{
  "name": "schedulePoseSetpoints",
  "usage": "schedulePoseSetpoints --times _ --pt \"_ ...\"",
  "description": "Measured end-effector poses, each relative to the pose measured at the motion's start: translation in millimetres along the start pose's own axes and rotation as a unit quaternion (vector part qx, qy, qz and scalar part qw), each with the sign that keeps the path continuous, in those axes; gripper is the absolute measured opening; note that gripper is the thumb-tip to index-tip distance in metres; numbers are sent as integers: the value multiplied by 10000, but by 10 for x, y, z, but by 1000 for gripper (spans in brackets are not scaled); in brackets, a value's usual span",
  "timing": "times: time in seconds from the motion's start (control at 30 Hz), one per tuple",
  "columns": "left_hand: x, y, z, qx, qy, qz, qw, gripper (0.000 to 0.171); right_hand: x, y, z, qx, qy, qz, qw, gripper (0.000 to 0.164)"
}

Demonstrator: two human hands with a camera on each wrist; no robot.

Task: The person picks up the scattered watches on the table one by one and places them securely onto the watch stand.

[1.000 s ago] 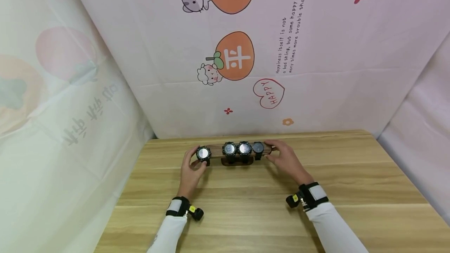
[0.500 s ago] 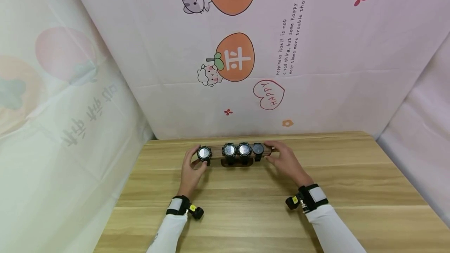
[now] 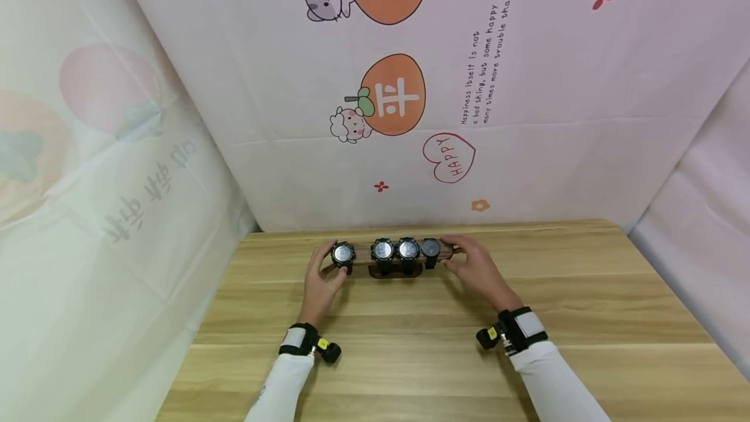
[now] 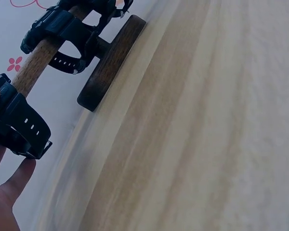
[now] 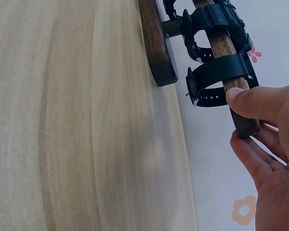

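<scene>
A dark wooden watch stand with a horizontal bar (image 3: 362, 254) stands near the table's back edge. My left hand (image 3: 318, 292) holds a black wristwatch (image 3: 342, 253) between thumb and fingers at the bar's left end; its buckled strap (image 4: 31, 122) hangs as a loop in the left wrist view. My right hand (image 3: 479, 271) grips the bar's right end, with the thumb on one side and fingers round the tip. Two round-faced watches (image 3: 383, 250) (image 3: 408, 249) sit mid-bar, and a dark-faced watch (image 3: 430, 248) hangs nearest my right hand.
The stand's base (image 4: 113, 62) rests on the light wooden table (image 3: 410, 344). Close behind it rises a white printed cloth (image 3: 539, 168), with more cloth (image 3: 76, 266) at the left and right sides. Each wrist wears a strapped camera (image 3: 331, 352).
My left hand and the watch it holds have shifted slightly to the right along the bar. The right hand keeps its grip on the bar's end; the other watches have not moved.
</scene>
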State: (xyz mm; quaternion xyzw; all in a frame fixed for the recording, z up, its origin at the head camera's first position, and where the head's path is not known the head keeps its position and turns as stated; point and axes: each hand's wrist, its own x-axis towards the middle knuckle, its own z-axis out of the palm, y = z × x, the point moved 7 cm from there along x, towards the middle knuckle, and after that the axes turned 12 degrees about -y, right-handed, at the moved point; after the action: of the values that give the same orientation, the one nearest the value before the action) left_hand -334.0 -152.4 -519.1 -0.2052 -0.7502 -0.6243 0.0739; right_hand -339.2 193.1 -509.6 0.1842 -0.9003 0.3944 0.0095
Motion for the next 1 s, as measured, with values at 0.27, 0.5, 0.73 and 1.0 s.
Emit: schedulePoseSetpoints --times 0.27,0.5,0.73,1.0 --pt "15 0 35 111 -17 -48 9999 66 8 2 -4 -31 5 2 10000 56" --pt "23 20 57 204 -43 -89 9997 66 7 -8 -10 -72 94 -55 9999 55" --pt "68 -165 51 131 -69 -244 9996 67 6 -14 -1 -65 150 -91 9998 56" --pt "77 -193 50 143 -308 -100 9994 68 -2 1 2 -16 112 -56 9999 56"
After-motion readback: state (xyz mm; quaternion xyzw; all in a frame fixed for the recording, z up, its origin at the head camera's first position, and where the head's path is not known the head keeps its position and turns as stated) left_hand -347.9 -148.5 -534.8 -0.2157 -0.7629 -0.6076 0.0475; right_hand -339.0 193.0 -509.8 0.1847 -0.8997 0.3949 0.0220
